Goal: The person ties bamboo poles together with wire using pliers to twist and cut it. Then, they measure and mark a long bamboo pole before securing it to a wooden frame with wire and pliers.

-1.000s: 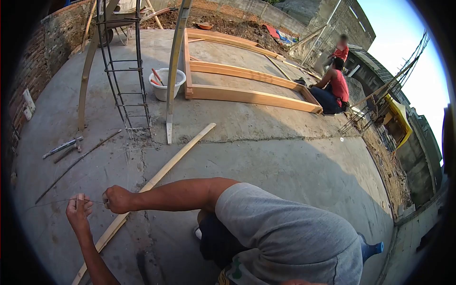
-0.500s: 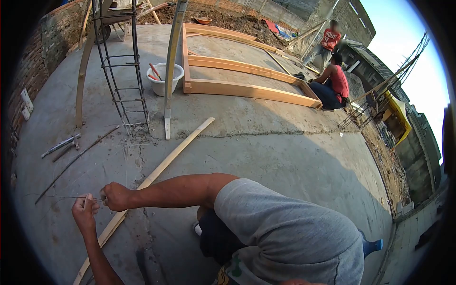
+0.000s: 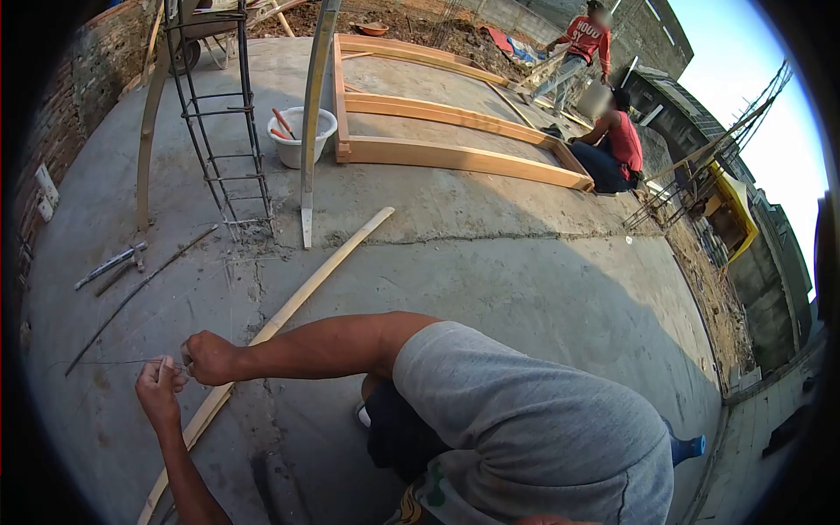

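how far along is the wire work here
Done: a rebar cage stands upright on the concrete slab. In hand: the left hand and right hand are closed on a thin wire that runs off to the left. Left: a loose rod and a wooden strip lie unused on the slab.

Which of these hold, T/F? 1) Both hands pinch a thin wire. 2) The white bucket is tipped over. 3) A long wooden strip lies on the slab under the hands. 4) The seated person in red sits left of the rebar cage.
1) True: the left hand and right hand are closed on a thin wire.
2) False: the white bucket stands upright, with tools in it.
3) True: the wooden strip runs diagonally across the concrete slab.
4) False: the seated person is far right of the rebar cage.
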Available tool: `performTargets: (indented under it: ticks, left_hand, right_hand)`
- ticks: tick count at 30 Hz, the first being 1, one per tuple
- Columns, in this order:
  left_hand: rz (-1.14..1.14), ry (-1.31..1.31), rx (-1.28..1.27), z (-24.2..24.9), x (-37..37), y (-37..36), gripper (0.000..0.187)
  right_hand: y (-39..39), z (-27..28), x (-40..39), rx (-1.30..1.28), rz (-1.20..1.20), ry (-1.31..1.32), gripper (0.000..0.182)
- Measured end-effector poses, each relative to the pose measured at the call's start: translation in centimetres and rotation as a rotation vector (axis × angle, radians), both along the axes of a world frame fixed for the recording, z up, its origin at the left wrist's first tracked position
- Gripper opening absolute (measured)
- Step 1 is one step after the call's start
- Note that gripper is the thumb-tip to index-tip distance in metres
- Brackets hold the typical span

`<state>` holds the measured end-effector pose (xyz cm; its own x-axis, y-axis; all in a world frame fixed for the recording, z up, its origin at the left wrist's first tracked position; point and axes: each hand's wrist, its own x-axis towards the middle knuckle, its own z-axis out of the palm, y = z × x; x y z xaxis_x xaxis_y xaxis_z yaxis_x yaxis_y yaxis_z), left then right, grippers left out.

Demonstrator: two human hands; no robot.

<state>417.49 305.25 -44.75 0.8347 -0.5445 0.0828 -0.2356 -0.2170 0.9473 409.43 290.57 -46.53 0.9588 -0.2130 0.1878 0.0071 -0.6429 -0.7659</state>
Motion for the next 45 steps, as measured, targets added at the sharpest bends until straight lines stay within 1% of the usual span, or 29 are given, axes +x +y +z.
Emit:
performTargets:
  ticks: [9, 12, 16, 21, 23, 26, 30, 38, 41, 45]
  left_hand:
    - [-0.006, 0.000, -0.023, -0.5, -0.3, -0.3, 0.021]
    - [-0.004, -0.020, -0.017, -1.0, -0.3, -0.4, 0.021]
    - [0.021, -0.055, -0.031, -1.7, -0.3, -0.7, 0.021]
    - [0.029, -0.076, -0.044, -1.6, -0.7, -0.8, 0.021]
    - [0.019, -0.079, -0.041, -1.3, -1.0, -0.8, 0.021]
    - [0.026, -0.018, -0.016, -1.2, -1.2, -0.9, 0.021]
    - [0.048, -0.014, -0.021, -0.7, -1.8, -1.2, 0.021]
    - [0.048, -0.016, -0.005, -1.5, -1.4, -1.5, 0.023]
    - [0.062, 0.095, -0.059, -1.6, -1.2, -1.7, 0.022]
    - [0.047, 0.167, -0.080, -1.6, -1.0, -1.5, 0.021]
  right_hand:
    - [0.3, 0.0, 0.0, 0.030, -0.010, -0.095, 0.010]
    - [0.2, 0.6, -0.3, 0.040, -0.010, -0.088, 0.010]
    - [0.4, -0.1, 0.0, 0.028, -0.039, -0.072, 0.010]
    - [0.8, -0.1, 0.1, 0.040, -0.096, -0.106, 0.016]
    - [0.9, 0.4, -0.1, 0.024, -0.053, -0.078, 0.019]
    - [1.1, 0.3, -0.1, -0.007, -0.024, -0.072, 0.020]
    - [0.9, 0.3, -0.2, -0.037, -0.002, -0.066, 0.019]
    - [0.3, 0.9, -1.2, -0.084, -0.044, -0.002, 0.010]
    - [-0.2, 0.7, -1.2, -0.087, -0.014, -0.012, 0.009]
    - [-0.4, 1.3, -1.8, -0.092, 0.002, -0.040, 0.009]
